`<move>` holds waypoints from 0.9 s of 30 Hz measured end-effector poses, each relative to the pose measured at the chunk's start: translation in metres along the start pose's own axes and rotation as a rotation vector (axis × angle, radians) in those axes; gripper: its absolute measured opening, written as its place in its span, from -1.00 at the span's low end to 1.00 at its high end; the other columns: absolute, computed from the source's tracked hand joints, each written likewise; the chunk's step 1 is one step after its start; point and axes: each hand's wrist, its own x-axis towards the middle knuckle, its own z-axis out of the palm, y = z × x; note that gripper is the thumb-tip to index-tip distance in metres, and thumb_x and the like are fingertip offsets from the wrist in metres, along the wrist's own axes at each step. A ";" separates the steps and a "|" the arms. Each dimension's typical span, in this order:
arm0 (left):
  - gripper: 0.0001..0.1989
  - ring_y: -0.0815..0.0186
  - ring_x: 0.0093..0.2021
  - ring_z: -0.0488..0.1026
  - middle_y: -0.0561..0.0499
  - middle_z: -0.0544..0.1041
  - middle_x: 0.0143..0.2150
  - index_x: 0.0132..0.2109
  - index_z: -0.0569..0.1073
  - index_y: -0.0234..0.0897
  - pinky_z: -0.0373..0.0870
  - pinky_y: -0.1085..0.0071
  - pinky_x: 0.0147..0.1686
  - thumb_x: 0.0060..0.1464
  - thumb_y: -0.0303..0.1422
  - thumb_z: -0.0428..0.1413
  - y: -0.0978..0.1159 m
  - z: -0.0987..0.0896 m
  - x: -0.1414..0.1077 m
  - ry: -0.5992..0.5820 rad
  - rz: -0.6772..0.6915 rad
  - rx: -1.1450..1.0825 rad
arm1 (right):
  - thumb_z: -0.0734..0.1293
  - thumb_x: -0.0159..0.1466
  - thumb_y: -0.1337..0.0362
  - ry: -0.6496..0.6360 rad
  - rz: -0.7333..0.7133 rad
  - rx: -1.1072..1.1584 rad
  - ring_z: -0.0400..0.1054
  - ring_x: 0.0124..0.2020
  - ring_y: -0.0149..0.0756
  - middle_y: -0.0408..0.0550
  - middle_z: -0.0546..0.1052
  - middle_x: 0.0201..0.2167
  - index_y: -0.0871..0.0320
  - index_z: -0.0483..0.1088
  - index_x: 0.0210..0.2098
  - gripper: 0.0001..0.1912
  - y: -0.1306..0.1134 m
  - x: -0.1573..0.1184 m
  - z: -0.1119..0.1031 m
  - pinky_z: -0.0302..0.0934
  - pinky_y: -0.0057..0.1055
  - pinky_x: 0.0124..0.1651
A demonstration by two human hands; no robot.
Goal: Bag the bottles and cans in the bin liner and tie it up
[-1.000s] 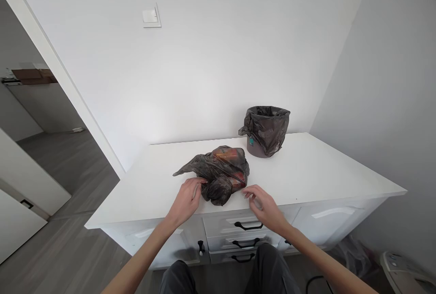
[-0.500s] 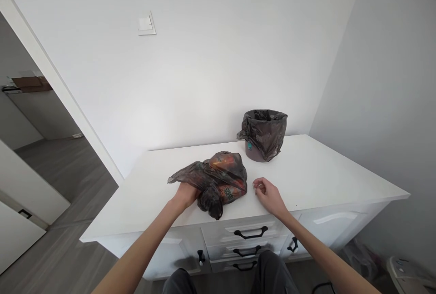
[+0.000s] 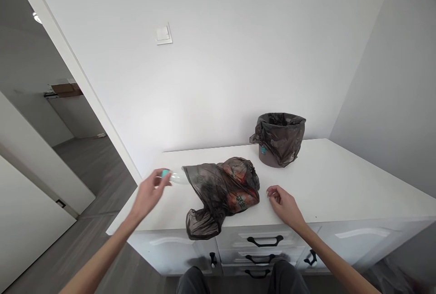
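Left hand (image 3: 150,192) is now moved left of the dark bag (image 3: 223,194), fingers grasping the clear bottle (image 3: 178,177) by its cap (image 3: 165,173); its long axis points right, toward the bag; right hand (image 3: 282,202) curls loosely right of the bag.

The left hand (image 3: 152,193) is gripping a clear bottle (image 3: 180,176) by its teal-capped end, and the bottle is sticking out of the mouth of a dark plastic bag (image 3: 221,189). The bag is lying on a white cabinet top (image 3: 340,180), with reddish packages (one bearing green lettering) showing through its right side, and one corner is drooping over the front edge. The right hand (image 3: 283,204) is curling its fingers just beside the bag, apart from it. Behind, a brownish bin (image 3: 268,158) is standing near the wall (image 3: 218,76), a dark liner (image 3: 281,139) draping over its rim. A light switch (image 3: 164,34) is sitting above, leftward.
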 end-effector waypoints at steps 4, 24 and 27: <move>-0.46 0.11 -0.20 0.58 -0.02 0.66 -0.31 -0.02 0.46 -0.23 0.42 0.34 -0.24 0.21 0.15 0.01 -0.015 -0.052 0.019 0.306 -0.150 0.146 | 0.17 0.28 0.20 -0.023 0.014 -0.014 0.45 -0.29 -0.20 -0.04 0.59 -0.24 0.05 0.37 -0.16 -0.80 -0.001 -0.001 0.000 0.30 -0.27 -0.15; -0.49 0.17 -0.36 0.42 -0.03 0.42 -0.38 -0.25 0.38 -0.22 0.20 0.34 -0.44 0.12 0.18 0.03 -0.071 -0.030 0.131 0.110 -0.242 0.397 | 0.17 0.33 0.14 -0.032 0.049 -0.107 0.42 -0.39 -0.23 -0.05 0.58 -0.29 0.03 0.38 -0.17 -0.80 0.004 0.001 0.007 0.29 -0.29 -0.22; -0.32 0.11 -0.23 0.47 -0.09 0.47 -0.22 0.02 0.36 -0.29 0.31 0.33 -0.37 0.06 0.23 0.10 -0.070 -0.029 0.118 0.204 -0.270 0.320 | 0.18 0.32 0.14 -0.031 0.049 -0.114 0.42 -0.40 -0.23 -0.06 0.58 -0.30 0.03 0.38 -0.17 -0.80 0.004 0.001 0.008 0.30 -0.30 -0.23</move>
